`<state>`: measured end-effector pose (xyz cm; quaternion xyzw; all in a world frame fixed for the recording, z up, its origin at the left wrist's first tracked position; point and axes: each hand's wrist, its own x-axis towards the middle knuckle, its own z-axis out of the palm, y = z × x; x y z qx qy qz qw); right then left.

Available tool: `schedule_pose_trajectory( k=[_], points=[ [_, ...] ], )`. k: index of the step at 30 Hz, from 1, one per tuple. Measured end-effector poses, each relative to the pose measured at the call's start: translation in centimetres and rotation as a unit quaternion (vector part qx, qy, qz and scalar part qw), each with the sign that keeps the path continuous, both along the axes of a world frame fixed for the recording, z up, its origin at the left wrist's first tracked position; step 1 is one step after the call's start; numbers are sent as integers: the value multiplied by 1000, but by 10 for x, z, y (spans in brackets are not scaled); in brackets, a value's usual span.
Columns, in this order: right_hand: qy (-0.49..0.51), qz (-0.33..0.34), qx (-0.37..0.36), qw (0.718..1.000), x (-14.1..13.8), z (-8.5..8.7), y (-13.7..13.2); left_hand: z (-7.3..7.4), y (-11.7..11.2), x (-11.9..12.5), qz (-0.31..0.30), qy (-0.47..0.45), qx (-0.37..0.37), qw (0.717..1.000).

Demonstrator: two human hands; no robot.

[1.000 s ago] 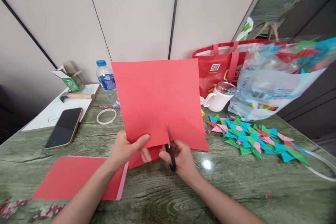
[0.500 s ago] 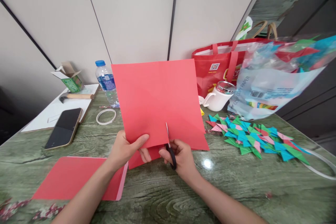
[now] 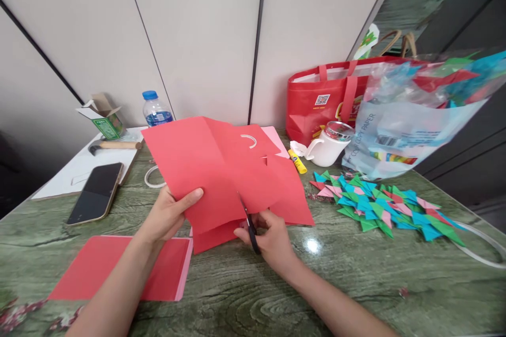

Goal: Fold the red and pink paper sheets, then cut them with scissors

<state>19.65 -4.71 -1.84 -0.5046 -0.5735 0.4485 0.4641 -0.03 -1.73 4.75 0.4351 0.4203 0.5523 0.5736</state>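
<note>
My left hand [image 3: 169, 216] is closed on the lower left part of a red sheet of paper [image 3: 197, 168], thumb on top. The sheet is tilted up off the table and bends along a crease. My right hand [image 3: 271, 239] is closed around the black handles of a pair of scissors [image 3: 251, 231], whose blades are at the lower edge of the sheet. Beneath and behind lies more red paper [image 3: 288, 189], one piece with cut-out openings and pink paper at its back edge. A red and pink stack of paper [image 3: 103, 268] lies flat at the left.
A phone [image 3: 97, 192], a hammer [image 3: 118, 145], a tape roll [image 3: 152, 176] and a bottle [image 3: 156, 108] stand or lie at left. At right are a glue stick [image 3: 297, 161], a white mug [image 3: 330, 145], folded paper pieces [image 3: 379, 202], a red bag [image 3: 306, 105] and a plastic bag [image 3: 411, 142].
The red sheet has tipped lower and leftward and now bends, uncovering the cut red paper and glue stick behind it. My left hand has moved left; the scissors have shifted slightly left.
</note>
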Motion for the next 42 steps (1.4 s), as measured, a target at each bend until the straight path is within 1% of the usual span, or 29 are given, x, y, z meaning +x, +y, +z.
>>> schedule_pose_trajectory(
  k=[2,4,6,7,9,13,15,16,18,20,21,22,23,26,28,31,34,36,38,40,42],
  points=[
    [54,55,-36,996,1,3,1,-2,0,2,20,10,3,1000],
    [118,129,-81,981,1,7,3,-4,1,2,40,16,6,999],
    [160,182,-101,965,2,12,3,-5,1,2,46,21,0,999],
    [170,194,-100,961,2,14,4,-6,2,2,43,24,-5,999],
    [182,190,-87,961,1,15,4,-7,2,2,34,28,-13,999],
    [185,149,-83,968,1,12,4,-8,1,4,21,26,-25,999],
    [176,147,-87,970,2,11,5,-7,2,3,32,17,-23,999],
    [169,156,-92,969,4,12,5,-7,3,2,45,10,-19,999],
    [145,202,-109,962,12,17,8,-5,5,-2,80,-6,-8,997],
    [108,278,-129,946,23,24,12,-2,6,-6,109,-23,5,994],
    [94,320,-137,933,29,28,14,-1,7,-8,116,-31,10,993],
    [88,347,-141,923,36,31,17,0,8,-9,117,-40,14,992],
    [88,358,-142,918,43,34,19,1,8,-10,115,-47,15,992],
    [142,334,-131,923,58,39,26,1,7,-13,100,-60,6,993],
    [198,284,-128,929,61,39,29,-1,5,-13,87,-57,-8,995],
    [276,201,-128,931,57,34,34,-3,2,-14,62,-55,-25,996],
    [321,121,-133,930,51,28,37,-4,-1,-16,21,-65,-34,997],
    [336,81,-158,925,48,26,37,-4,-4,-15,-26,-68,-51,996],
    [333,77,-184,922,45,24,36,-4,-5,-12,-78,-57,-72,993],
    [313,80,-187,928,43,24,35,-4,-6,-8,-113,-39,-85,989],
    [287,49,-169,942,42,23,35,-4,-5,-4,-127,-24,-95,987]
  ],
)
